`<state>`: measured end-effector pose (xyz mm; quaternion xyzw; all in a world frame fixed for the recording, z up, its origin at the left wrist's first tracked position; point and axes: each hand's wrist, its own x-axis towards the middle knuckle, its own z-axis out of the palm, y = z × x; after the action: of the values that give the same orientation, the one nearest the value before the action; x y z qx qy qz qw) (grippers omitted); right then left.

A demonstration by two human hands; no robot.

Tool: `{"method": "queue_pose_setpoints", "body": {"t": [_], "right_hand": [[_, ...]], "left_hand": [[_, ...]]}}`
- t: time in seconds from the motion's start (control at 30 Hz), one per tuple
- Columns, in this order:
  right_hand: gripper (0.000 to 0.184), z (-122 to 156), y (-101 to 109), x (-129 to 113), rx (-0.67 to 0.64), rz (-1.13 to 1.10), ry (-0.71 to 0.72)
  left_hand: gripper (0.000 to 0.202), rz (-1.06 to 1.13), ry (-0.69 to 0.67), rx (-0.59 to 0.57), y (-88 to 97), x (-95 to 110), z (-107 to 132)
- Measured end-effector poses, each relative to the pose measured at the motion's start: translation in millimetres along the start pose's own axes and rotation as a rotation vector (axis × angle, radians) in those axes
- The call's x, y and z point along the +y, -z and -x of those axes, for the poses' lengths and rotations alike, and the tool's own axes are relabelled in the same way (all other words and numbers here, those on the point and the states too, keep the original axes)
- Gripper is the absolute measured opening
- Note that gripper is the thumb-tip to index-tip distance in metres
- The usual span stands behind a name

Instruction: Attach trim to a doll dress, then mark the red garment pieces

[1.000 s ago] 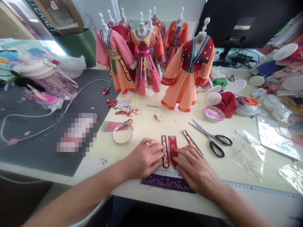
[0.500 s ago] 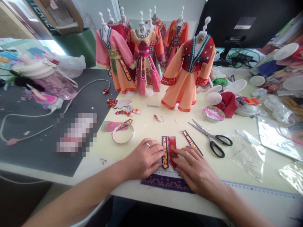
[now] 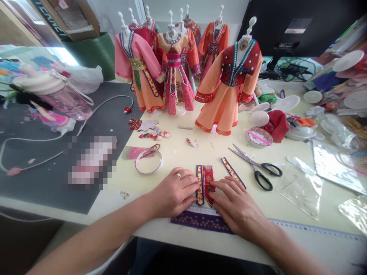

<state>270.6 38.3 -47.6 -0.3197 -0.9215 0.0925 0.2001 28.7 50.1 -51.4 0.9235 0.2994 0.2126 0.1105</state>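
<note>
A narrow yellow floral strip with a dark blue border lies flat on the table, its lower end cut to a point. Along its left edge rest the fingertips of my left hand, fingers stretched out. Beside the strip is a red patterned fabric piece, also pointed at the bottom, with a beaded edge. My right hand lies over its right edge, fingers extended and pressing on it. A ruler and a purple patterned ribbon run below, partly hidden by my right hand.
A second yellow strip and black-handled scissors lie to the right. A roll of tape sits left of my hands. Dressed doll stands line the back. A small bowl holds bits and a pink stick.
The red piece sits very slightly closer to the yellow strip. Both hands stay in almost the same place.
</note>
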Motion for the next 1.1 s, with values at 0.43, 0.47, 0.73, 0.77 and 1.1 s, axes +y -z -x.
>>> {"method": "queue_pose_setpoints", "body": {"t": [0.43,0.47,0.73,0.77,1.1], "right_hand": [[0.023,2,1,5,0.058,0.020,0.019],[0.023,3,2,7,0.080,0.028,0.008],[0.022,21,18,26,0.179,0.201,-0.168],[0.021,22,18,26,0.168,0.211,-0.171],[0.019,19,10,12,0.058,0.192,-0.123]], "left_hand": [[0.028,-0.003,-0.002,0.024,1.2,0,0],[0.029,-0.004,-0.008,0.033,1.7,0,0],[0.039,0.016,-0.115,0.035,1.2,1,-2],[0.041,0.016,-0.123,0.018,0.6,2,-3],[0.051,0.018,-0.119,-0.103,-0.5,4,-5]]}}
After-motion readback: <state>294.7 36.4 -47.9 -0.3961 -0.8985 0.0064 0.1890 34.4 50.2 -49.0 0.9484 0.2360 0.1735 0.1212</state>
